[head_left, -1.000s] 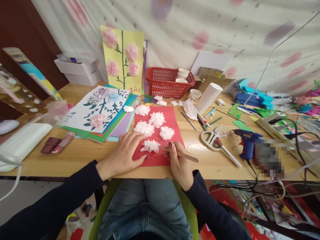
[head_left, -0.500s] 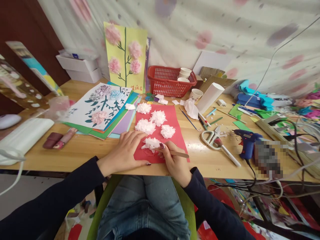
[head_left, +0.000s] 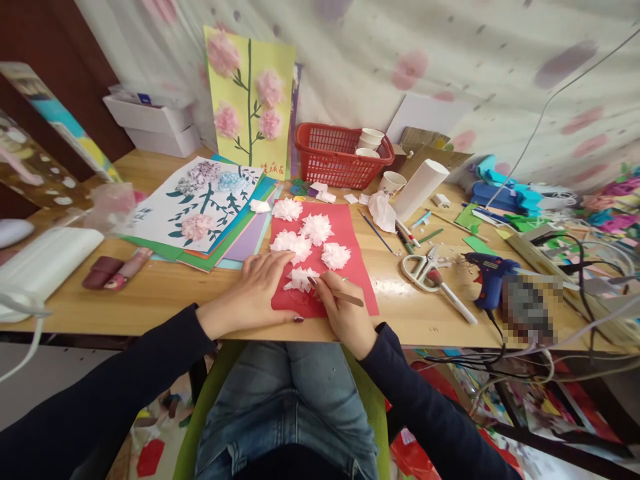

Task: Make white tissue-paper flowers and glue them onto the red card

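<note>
The right hand (head_left: 346, 312) pinches a wooden craft stick (head_left: 350, 298) at the nearest white paper flower (head_left: 301, 279). The left hand (head_left: 253, 293) lies open across the red paper (head_left: 359, 260)'s edge.

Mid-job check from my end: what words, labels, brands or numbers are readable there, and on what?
"球花": red characters at the lower right of the yellow flower card; the character before them is blurred, perhaps "绣".
White flower sheet, left side: dark writing, too blurred to read.
Paper cup beside the red basket: faint print, too small.
No brand or number is legible.
</note>
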Available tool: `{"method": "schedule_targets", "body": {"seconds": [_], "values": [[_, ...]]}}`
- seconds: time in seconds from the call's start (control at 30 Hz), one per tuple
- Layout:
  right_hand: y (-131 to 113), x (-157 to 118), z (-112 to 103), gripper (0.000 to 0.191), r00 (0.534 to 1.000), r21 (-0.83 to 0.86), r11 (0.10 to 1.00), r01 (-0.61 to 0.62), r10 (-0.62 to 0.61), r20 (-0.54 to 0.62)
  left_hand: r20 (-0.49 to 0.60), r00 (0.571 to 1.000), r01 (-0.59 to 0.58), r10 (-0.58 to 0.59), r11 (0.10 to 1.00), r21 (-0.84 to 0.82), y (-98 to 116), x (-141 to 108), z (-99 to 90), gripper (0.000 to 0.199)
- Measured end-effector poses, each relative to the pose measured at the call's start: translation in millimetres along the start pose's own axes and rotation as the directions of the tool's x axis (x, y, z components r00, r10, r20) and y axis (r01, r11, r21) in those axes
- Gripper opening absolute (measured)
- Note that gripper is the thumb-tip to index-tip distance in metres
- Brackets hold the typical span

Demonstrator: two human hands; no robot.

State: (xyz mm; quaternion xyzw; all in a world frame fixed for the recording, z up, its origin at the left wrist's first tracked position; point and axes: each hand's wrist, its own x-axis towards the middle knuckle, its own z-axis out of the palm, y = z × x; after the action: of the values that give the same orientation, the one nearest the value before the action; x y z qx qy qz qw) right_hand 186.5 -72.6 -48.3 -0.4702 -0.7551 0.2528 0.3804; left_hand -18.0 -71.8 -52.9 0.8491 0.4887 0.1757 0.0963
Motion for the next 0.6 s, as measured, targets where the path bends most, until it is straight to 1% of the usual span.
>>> {"method": "schedule_targets", "body": {"seconds": [0.07,0.13,0.2,0.27,0.33,0.4,0.43,0.5,0.53,0.57,0.6], "values": [[-0.2,2.1,1.6,0.034,1.0,0.022,1.0,-0.023,0.023,0.006,0.005,1.0,0.006,-0.006,1.0,-0.012,-0.1,0.7,-0.5,0.101],[0.6,3.3,1.9,0.034,0.998,0.098,0.993,-0.061,0.062,-0.003,-0.001,1.0,0.014,-0.014,1.0,-0.027,-0.6,0.9,0.0,0.102],[1.8,3.3,0.5,0.038,0.991,0.216,0.971,-0.106,0.12,-0.054,-0.012,1.0,0.017,-0.018,0.999,-0.041,-0.9,0.5,1.2,0.103],[2.8,2.2,-3.0,0.043,0.975,0.318,0.939,-0.131,0.181,-0.133,-0.018,1.0,0.019,-0.019,0.999,-0.051,-0.4,-0.5,1.7,0.103],[3.5,0.5,-8.3,0.047,0.959,0.379,0.916,-0.136,0.218,-0.182,-0.008,1.0,0.027,-0.028,0.998,-0.063,0.7,-0.9,-0.8,0.105],[4.8,-1.2,-15.3,0.049,0.95,0.415,0.9,-0.135,0.236,-0.203,0.002,0.999,0.049,-0.049,0.995,-0.087,1.5,1.8,-8.7,0.101],[6.1,-1.6,-19.4,0.049,0.944,0.43,0.893,-0.134,0.248,-0.219,-0.006,0.998,0.059,-0.06,0.993,-0.107,1.5,5.5,-15.2,0.094],[10.6,0.0,-28.6,0.051,0.929,0.457,0.878,-0.141,0.277,-0.246,-0.064,0.997,0.04,-0.051,0.985,-0.168,0.7,19.2,-32.3,0.067],[13.9,2.6,-33.8,0.051,0.926,0.466,0.872,-0.148,0.288,-0.246,-0.114,0.993,0.012,-0.037,0.979,-0.206,0.0,29.5,-42.1,0.051],[17.9,6.6,-39.2,0.052,0.929,0.468,0.87,-0.155,0.289,-0.231,-0.164,0.986,-0.03,-0.011,0.969,-0.244,-0.7,42.3,-52.0,0.04],[22.6,12.2,-44.7,0.052,0.937,0.468,0.87,-0.156,0.28,-0.209,-0.212,0.977,-0.068,0.008,0.958,-0.279,-1.5,57.1,-61.2,0.034]]}}
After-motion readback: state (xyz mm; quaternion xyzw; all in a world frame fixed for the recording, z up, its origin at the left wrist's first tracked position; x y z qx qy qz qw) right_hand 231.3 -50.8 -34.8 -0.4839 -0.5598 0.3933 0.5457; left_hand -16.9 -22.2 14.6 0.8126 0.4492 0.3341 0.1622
